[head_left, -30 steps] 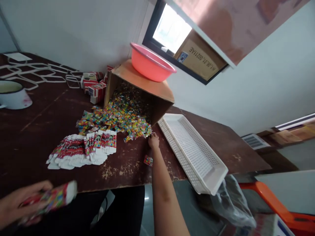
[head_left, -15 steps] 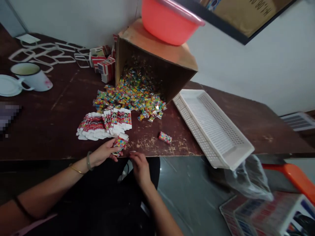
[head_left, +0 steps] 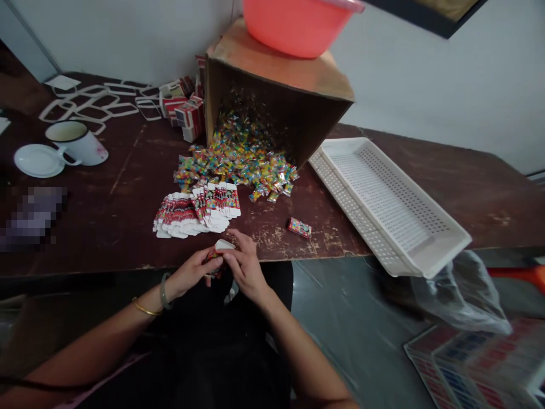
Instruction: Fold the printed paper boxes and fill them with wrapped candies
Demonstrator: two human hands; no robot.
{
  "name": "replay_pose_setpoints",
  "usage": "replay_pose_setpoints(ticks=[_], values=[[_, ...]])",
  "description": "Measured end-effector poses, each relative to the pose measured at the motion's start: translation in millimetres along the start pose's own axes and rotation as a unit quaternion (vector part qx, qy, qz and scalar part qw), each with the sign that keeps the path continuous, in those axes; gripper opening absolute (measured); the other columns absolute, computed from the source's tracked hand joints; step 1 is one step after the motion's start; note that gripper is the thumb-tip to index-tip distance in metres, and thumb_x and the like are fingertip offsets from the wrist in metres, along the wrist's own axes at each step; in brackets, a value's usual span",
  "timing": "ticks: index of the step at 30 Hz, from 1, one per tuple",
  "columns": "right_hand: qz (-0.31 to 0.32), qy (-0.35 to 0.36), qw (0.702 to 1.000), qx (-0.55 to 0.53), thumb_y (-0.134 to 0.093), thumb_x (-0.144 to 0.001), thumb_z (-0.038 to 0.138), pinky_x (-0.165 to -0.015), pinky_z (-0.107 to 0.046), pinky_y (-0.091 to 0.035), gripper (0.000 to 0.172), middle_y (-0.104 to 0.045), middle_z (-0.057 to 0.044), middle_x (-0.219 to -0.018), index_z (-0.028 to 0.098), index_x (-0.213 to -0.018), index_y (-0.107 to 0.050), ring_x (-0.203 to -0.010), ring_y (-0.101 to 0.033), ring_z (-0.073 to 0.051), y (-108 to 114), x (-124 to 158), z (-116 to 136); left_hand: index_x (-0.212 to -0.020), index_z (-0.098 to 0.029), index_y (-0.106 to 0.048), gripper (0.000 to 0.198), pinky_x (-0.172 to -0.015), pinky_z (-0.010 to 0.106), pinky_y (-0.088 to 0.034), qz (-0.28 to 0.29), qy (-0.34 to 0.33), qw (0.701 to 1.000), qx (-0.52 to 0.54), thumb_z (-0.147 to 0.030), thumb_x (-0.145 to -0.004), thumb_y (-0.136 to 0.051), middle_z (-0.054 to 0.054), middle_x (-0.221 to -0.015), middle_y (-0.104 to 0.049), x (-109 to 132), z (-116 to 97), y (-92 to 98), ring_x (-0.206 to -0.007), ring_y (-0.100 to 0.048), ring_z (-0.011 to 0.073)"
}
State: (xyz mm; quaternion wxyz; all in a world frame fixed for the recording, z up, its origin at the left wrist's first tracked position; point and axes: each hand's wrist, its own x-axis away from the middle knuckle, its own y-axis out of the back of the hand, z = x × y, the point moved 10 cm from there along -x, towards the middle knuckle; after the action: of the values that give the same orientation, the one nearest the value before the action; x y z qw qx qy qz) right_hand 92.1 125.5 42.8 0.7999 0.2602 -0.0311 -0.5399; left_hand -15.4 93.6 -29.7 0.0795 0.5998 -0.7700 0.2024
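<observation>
My left hand (head_left: pixel 193 270) is closed around a small red printed candy box (head_left: pixel 213 257) at the table's front edge. The box has a white flap at its top end, and fingers hide much of it. My right hand (head_left: pixel 247 267) bends over the same box from the right, thumb and fingers at its flap. Just beyond lies a fanned row of flat red-and-white candy boxes (head_left: pixel 179 215). Further back, small wrapped candies (head_left: pixel 238 162) in many colours spill out of a cardboard carton (head_left: pixel 281 76) on its side. One closed candy box (head_left: pixel 300 228) lies on the table to the right.
A white perforated basket (head_left: pixel 355 207) overhangs the table's front edge, with a clear plastic bag (head_left: pixel 464 295) below it. A pink basin (head_left: pixel 298 28) sits on the carton. At left are an enamel mug (head_left: pixel 85 145), its lid (head_left: pixel 38 161) and paper bands (head_left: pixel 102 102).
My right hand has risen from the table edge onto the candy box in my left hand. The view has shifted, so the table's things appear further right.
</observation>
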Motion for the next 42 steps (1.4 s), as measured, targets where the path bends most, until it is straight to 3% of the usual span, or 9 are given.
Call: replay_pose_setpoints(ticks=[3, 7, 14, 22, 29, 32, 38, 40, 42], values=[[-0.068, -0.136, 0.970, -0.190, -0.056, -0.091, 0.038, -0.089, -0.037, -0.048, 0.027, -0.059, -0.008, -0.122, 0.025, -0.110, -0.070, -0.101, -0.059, -0.020, -1, 16, -36, -0.097, -0.012, -0.068, 0.057, -0.043, 0.021, -0.045, -0.007, 0.054, 0.997, 0.062, -0.064, -0.087, -0.045, 0.008, -0.078, -0.067, 3, 11, 4.6, -0.065, -0.061, 0.0181], [0.059, -0.276, 0.867, -0.410, -0.072, -0.076, 0.034, -0.058, -0.025, -0.049, 0.030, -0.065, -0.001, -0.086, 0.023, -0.103, -0.070, -0.059, -0.056, -0.011, -47, 29, -58, -0.097, -0.015, -0.070, 0.040, -0.051, 0.024, -0.050, 0.031, 0.068, 0.996, 0.055, -0.050, -0.084, -0.055, 0.008, -0.085, -0.071, 3, 12, 0.1, -0.076, -0.063, 0.0217], [0.071, -0.061, 0.982, -0.165, -0.061, -0.089, 0.027, -0.091, -0.032, -0.049, 0.025, -0.067, -0.004, -0.106, 0.027, -0.111, -0.073, -0.098, -0.062, -0.018, -18, 9, -2, -0.097, -0.018, -0.071, 0.027, -0.058, 0.027, -0.053, 0.014, 0.062, 0.998, 0.029, -0.034, -0.079, -0.058, 0.006, -0.088, -0.069, -2, 8, 5.5, -0.081, -0.061, 0.0215], [0.028, -0.032, 0.991, -0.128, -0.061, -0.091, 0.030, -0.087, -0.034, -0.051, 0.020, -0.073, -0.005, -0.099, 0.028, -0.104, -0.075, -0.093, -0.066, -0.019, 0, 4, -8, -0.107, -0.017, -0.068, 0.030, -0.059, 0.028, -0.056, 0.107, 0.061, 0.986, 0.114, -0.031, -0.081, -0.068, 0.008, -0.093, -0.068, 13, 7, -11.4, -0.087, -0.065, 0.0238], [-0.023, -0.017, 0.997, -0.065, -0.057, -0.092, 0.026, -0.085, -0.033, -0.051, 0.027, -0.073, -0.004, -0.107, 0.028, -0.116, -0.070, -0.095, -0.065, -0.019, -13, 23, -14, -0.118, -0.022, -0.065, 0.037, -0.062, 0.032, -0.058, 0.083, 0.111, 0.984, 0.109, -0.040, -0.086, -0.065, 0.009, -0.100, -0.068, 15, 22, -13.7, -0.091, -0.065, 0.0256], [-0.049, -0.078, 0.994, 0.052, -0.049, -0.095, 0.027, -0.079, -0.029, -0.052, 0.026, -0.075, -0.003, -0.095, 0.025, -0.104, -0.074, -0.087, -0.067, -0.017, 21, 12, -68, -0.128, -0.030, -0.060, 0.046, -0.083, 0.038, -0.055, 0.056, 0.117, 0.991, 0.044, -0.041, -0.083, -0.068, 0.008, -0.128, -0.061, 5, 26, -12.5, -0.113, -0.057, 0.0287], [-0.157, -0.098, 0.951, 0.248, -0.044, -0.094, 0.024, -0.098, -0.047, -0.038, 0.031, -0.068, -0.015, -0.108, 0.017, -0.102, -0.073, -0.104, -0.056, -0.026, 176, -34, -131, -0.125, -0.024, -0.063, 0.047, -0.089, 0.041, -0.051, 0.072, 0.084, 0.994, -0.021, -0.051, -0.086, -0.060, 0.011, -0.116, -0.064, 0, 19, 0.4, -0.106, -0.060, 0.0292], [-0.155, -0.077, 0.953, 0.250, -0.043, -0.095, 0.026, -0.102, -0.049, -0.034, 0.033, -0.064, -0.016, -0.117, 0.016, -0.110, -0.071, -0.112, -0.052, -0.028, 174, -55, -131, -0.122, -0.023, -0.063, 0.047, -0.086, 0.040, -0.051, 0.046, 0.083, 0.995, -0.023, -0.051, -0.085, -0.061, 0.011, -0.112, -0.064, -2, 19, 8.9, -0.102, -0.060, 0.0286], [-0.101, -0.036, 0.967, 0.232, -0.052, -0.093, 0.031, -0.103, -0.043, -0.036, 0.029, -0.065, -0.012, -0.119, 0.022, -0.114, -0.069, -0.114, -0.053, -0.025, 130, -78, -125, -0.120, -0.022, -0.064, 0.046, -0.084, 0.039, -0.051, 0.028, 0.079, 0.996, -0.018, -0.050, -0.085, -0.062, 0.010, -0.111, -0.064, -6, 17, 13.1, -0.100, -0.061, 0.0275]])
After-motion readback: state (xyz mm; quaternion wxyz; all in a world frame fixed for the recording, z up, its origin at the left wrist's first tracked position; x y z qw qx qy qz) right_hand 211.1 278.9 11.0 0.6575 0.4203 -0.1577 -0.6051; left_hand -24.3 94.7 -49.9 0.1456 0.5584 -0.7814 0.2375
